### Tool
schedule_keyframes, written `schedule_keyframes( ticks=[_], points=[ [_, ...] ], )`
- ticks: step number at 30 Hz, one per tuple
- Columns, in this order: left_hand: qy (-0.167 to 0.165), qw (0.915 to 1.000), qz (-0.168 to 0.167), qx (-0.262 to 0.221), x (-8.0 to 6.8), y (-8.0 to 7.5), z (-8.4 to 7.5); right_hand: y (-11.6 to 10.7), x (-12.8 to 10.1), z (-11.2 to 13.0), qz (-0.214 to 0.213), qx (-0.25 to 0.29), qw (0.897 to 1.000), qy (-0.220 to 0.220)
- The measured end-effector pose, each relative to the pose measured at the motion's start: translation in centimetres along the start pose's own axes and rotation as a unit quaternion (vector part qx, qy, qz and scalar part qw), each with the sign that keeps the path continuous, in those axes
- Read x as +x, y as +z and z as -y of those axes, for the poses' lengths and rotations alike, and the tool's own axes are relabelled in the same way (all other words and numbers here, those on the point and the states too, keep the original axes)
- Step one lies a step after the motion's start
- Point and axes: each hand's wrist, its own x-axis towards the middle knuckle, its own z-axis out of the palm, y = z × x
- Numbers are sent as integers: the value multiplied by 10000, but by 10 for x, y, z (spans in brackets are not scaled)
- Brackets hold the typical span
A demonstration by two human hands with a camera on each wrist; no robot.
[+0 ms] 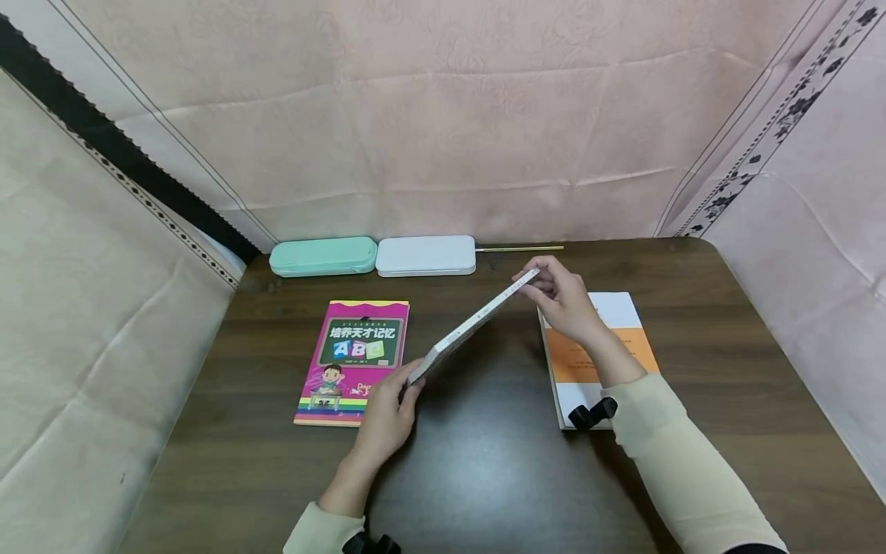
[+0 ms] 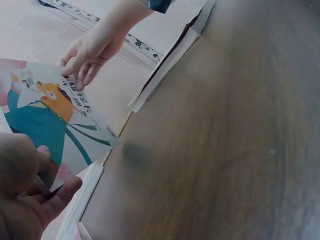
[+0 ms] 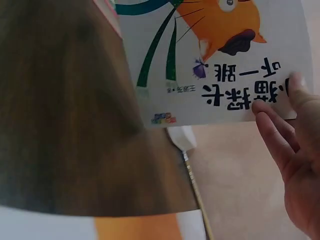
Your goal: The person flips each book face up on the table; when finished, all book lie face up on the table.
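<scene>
A thin picture book [image 1: 477, 327] with an orange cat on its cover is held tilted above the tabletop, seen nearly edge-on in the head view. My left hand [image 1: 388, 415] grips its lower left end between thumb and fingers. At the upper right end my right hand [image 1: 561, 300] pinches the book's edge. Its cover [image 3: 200, 65] faces the right wrist camera, with black lettering beside the right fingertips. In the left wrist view the cat cover [image 2: 50, 107] spans from one hand to the other.
On the dark wooden table [image 1: 477, 477], a pink book [image 1: 346, 392] lies left and a white-and-orange book [image 1: 574, 369] lies right, partly under my right forearm. Along the back edge sit a mint case [image 1: 323, 256], a white case [image 1: 425, 256] and a thin gold stick [image 1: 519, 248], before hanging cloth [image 1: 450, 123].
</scene>
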Motion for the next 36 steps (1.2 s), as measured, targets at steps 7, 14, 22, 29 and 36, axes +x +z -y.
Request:
schedule_keyframes(
  ticks=[7,14,22,29,36],
  points=[
    [-401,9963,275,-703,-4,-3,-3,-2,5,44,-225,-223,9992,227],
    [-722,9887,571,-1186,-8,-3,-5,5,7,18,-284,110,9979,575],
    [-868,9781,469,-1833,-8,-1,-5,20,13,-6,-130,683,9906,1175],
    [-1170,9708,310,-2072,-8,-2,-5,31,16,-18,-48,938,9825,1606],
    [-1433,9585,-49,-2464,-5,-4,-5,45,18,-28,-45,912,9731,2113]
  ],
)
